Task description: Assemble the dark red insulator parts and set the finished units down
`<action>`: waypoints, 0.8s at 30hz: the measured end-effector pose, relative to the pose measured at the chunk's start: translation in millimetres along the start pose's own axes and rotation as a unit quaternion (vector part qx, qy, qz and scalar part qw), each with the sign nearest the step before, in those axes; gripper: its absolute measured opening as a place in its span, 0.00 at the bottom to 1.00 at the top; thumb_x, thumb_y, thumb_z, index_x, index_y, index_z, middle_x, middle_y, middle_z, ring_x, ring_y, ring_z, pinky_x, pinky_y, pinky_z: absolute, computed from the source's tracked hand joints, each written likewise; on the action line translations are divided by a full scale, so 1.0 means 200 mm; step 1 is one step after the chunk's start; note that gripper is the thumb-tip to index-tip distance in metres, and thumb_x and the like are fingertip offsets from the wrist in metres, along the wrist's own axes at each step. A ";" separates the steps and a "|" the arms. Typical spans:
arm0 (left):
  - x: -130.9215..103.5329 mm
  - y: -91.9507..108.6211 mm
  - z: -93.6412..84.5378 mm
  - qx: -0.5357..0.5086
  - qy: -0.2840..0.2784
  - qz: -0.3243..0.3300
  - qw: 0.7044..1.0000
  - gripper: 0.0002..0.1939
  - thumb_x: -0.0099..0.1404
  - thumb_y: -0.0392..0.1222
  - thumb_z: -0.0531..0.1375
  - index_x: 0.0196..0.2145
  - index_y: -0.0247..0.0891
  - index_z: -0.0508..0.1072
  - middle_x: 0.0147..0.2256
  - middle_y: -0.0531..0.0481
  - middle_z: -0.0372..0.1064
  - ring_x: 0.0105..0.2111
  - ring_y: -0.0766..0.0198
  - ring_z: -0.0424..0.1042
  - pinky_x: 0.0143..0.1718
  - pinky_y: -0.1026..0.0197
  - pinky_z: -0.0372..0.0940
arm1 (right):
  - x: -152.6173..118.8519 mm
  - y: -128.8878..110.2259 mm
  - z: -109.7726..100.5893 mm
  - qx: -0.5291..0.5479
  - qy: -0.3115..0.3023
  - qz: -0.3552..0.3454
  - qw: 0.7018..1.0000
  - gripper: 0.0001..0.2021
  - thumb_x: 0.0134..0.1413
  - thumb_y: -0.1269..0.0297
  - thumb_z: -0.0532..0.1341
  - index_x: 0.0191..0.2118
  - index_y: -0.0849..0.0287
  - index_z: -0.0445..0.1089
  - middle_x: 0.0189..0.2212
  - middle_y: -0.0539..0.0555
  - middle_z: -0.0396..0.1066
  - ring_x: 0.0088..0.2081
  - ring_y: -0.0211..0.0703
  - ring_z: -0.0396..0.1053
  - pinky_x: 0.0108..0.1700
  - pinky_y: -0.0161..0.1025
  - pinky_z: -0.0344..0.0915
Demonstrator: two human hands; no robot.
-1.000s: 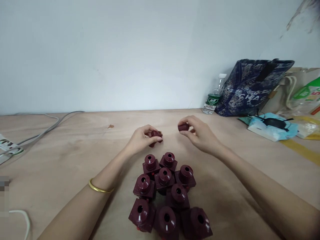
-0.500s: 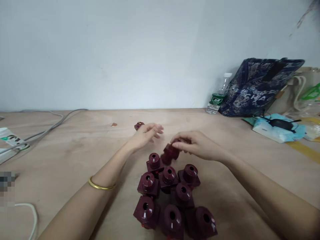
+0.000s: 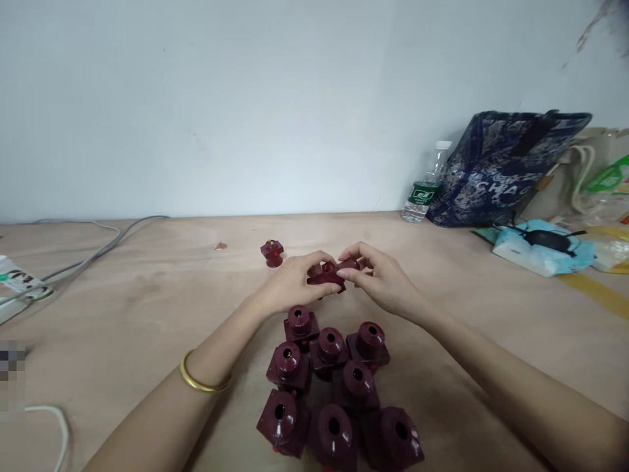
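Observation:
A dark red glossy piece with a square base and a round knob (image 3: 328, 278) is held between both hands, just beyond a cluster of like pieces. My left hand (image 3: 297, 280) grips its square part between thumb and fingers. My right hand (image 3: 376, 275) pinches its round end. Nearer to me stand several matching dark red pieces (image 3: 330, 347), with a hole in each round top. Another such piece (image 3: 272, 252) stands by itself beyond my left hand, its square part up and its round part on the table.
A water bottle (image 3: 423, 187) and a dark blue patterned bag (image 3: 496, 177) lean near the wall at the right. A blue tissue pack (image 3: 540, 252) with a black object on it lies in front. Grey cables (image 3: 105, 246) cross the table (image 3: 147, 341) at left.
My right hand has lifted its dark red piece away from the cluster. My left hand has moved right and taken hold of that piece too, uncovering the lone one.

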State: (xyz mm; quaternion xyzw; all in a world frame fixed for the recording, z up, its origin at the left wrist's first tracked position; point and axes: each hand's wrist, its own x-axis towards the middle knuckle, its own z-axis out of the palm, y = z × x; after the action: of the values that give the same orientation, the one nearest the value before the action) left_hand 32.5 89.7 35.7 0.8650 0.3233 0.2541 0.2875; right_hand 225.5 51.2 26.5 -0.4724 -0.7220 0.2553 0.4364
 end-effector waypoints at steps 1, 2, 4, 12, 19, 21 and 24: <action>-0.01 -0.01 -0.01 -0.028 -0.014 -0.021 0.999 0.16 0.57 0.48 0.62 0.41 0.39 0.71 0.31 0.51 0.71 0.30 0.62 0.69 0.33 0.61 0.62 | 0.00 -0.01 -0.02 -0.018 0.006 -0.038 0.999 0.05 0.53 0.67 0.60 0.38 0.57 0.67 0.36 0.53 0.69 0.36 0.41 0.67 0.34 0.36 0.64; -0.01 -0.03 -0.02 -0.052 -0.025 -0.040 0.998 0.15 0.57 0.48 0.62 0.40 0.39 0.70 0.30 0.51 0.71 0.30 0.63 0.69 0.32 0.61 0.62 | 0.01 -0.01 -0.04 -0.037 0.012 -0.071 0.997 0.06 0.52 0.70 0.59 0.37 0.57 0.68 0.37 0.54 0.68 0.38 0.42 0.67 0.36 0.37 0.64; -0.01 -0.07 -0.03 -0.094 -0.022 -0.069 0.993 0.15 0.56 0.46 0.63 0.39 0.38 0.69 0.31 0.51 0.70 0.30 0.64 0.69 0.33 0.61 0.63 | 0.01 0.00 -0.08 -0.071 0.027 -0.100 0.992 0.08 0.51 0.73 0.58 0.38 0.57 0.67 0.40 0.55 0.67 0.38 0.42 0.67 0.37 0.38 0.64; 0.00 -0.24 0.04 0.039 0.168 -0.123 0.977 0.14 0.55 0.42 0.63 0.36 0.39 0.62 0.37 0.49 0.67 0.35 0.60 0.70 0.36 0.58 0.65 | 0.00 0.12 -0.14 -0.347 -0.153 -0.036 0.924 0.07 0.46 0.69 0.65 0.35 0.56 0.72 0.39 0.56 0.73 0.45 0.53 0.64 0.45 0.47 0.59; 0.00 -0.24 0.01 0.346 0.247 -0.201 0.883 0.31 0.59 0.48 0.60 0.57 0.41 0.57 0.46 0.39 0.60 0.39 0.49 0.70 0.37 0.51 0.65 | -0.07 -0.22 -0.27 -0.197 -0.266 0.045 0.942 0.28 0.40 0.51 0.69 0.50 0.51 0.70 0.27 0.48 0.70 0.26 0.40 0.65 0.26 0.34 0.59; 0.00 -0.21 0.00 0.322 0.265 -0.176 0.892 0.34 0.59 0.47 0.61 0.60 0.42 0.53 0.48 0.39 0.59 0.41 0.49 0.69 0.38 0.51 0.65 | -0.09 -0.28 -0.28 -0.165 -0.334 0.043 0.927 0.24 0.38 0.53 0.70 0.45 0.51 0.73 0.24 0.46 0.69 0.23 0.38 0.64 0.23 0.33 0.56; 0.00 -0.14 -0.01 0.140 0.224 -0.109 0.958 0.25 0.61 0.50 0.59 0.53 0.39 0.63 0.45 0.42 0.65 0.40 0.55 0.70 0.38 0.55 0.65 | -0.09 -0.26 -0.27 -0.156 -0.329 0.017 0.931 0.09 0.48 0.58 0.65 0.36 0.53 0.76 0.21 0.47 0.68 0.23 0.36 0.63 0.23 0.33 0.55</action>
State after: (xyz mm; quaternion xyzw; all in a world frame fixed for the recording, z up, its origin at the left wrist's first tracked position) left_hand 20.7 107.8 18.8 0.7771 0.5037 0.3610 0.1100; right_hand 250.5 11.1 86.8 -0.4362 -0.8477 0.2879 0.0908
